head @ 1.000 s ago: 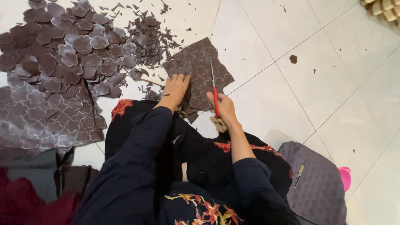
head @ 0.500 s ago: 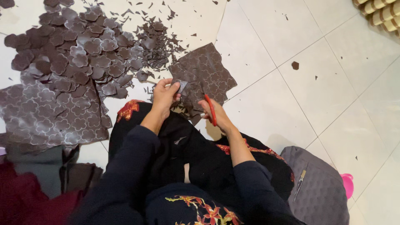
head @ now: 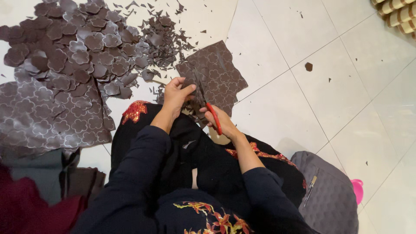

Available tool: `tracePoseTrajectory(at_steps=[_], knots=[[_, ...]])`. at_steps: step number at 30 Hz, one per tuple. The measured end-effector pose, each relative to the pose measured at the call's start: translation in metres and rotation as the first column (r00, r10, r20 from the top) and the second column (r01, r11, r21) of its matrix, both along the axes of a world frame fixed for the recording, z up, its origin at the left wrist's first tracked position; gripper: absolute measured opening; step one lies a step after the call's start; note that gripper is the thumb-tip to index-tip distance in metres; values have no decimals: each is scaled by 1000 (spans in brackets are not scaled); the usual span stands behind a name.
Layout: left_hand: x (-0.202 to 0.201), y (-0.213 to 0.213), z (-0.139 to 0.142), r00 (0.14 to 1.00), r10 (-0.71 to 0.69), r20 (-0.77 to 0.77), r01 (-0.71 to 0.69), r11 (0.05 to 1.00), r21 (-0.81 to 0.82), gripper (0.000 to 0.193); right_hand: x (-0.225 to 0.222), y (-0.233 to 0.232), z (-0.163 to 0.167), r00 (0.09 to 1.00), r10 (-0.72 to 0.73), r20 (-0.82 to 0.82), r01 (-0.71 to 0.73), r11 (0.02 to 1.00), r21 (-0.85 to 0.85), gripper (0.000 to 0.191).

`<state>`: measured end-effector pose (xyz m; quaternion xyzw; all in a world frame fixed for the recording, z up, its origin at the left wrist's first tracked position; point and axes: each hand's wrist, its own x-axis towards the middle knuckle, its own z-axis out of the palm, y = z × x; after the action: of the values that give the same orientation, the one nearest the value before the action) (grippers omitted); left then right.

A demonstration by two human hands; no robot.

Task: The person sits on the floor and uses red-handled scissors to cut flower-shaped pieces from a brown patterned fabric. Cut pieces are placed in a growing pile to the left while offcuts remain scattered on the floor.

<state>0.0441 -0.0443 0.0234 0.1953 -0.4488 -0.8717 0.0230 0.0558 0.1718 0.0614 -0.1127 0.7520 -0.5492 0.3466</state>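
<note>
I sit on a white tiled floor. My left hand [head: 177, 96] pinches the near edge of a dark brown sheet [head: 219, 73] printed with flower outlines. My right hand [head: 219, 121] grips red-handled scissors [head: 211, 113], whose blades point up into the sheet just beside the left fingers. To the left lies a pile of cut brown flower shapes [head: 82, 47], with small offcuts [head: 162, 37] scattered between the pile and the sheet.
A larger uncut patterned sheet [head: 47, 123] lies at left, with dark red and grey cloth [head: 30, 195] below it. A grey quilted bag [head: 329, 195] and a pink object [head: 358, 190] sit at lower right. Striped rolls [head: 396, 13] fill the top right corner.
The brown sheet has been drawn closer to me. My left hand went from lying flat on it to pinching its edge, and the scissors swung in against the sheet.
</note>
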Motion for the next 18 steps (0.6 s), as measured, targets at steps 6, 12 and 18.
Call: tracePoseTrajectory(at_steps=[6,12,18], knots=[[-2,4,7,999,-45,-14,45,999,16,26,4,-4,5,999,-20,37,19,999,40,56],[1,4,12,997,-72,8,72,997,-25,25,7,-4,5,999,-16,38,18,998,-56,56],[0,3,11,996,-80,-36,79,997,-6,25,6,-1,3,997,-36,75,45,992,-122,59]])
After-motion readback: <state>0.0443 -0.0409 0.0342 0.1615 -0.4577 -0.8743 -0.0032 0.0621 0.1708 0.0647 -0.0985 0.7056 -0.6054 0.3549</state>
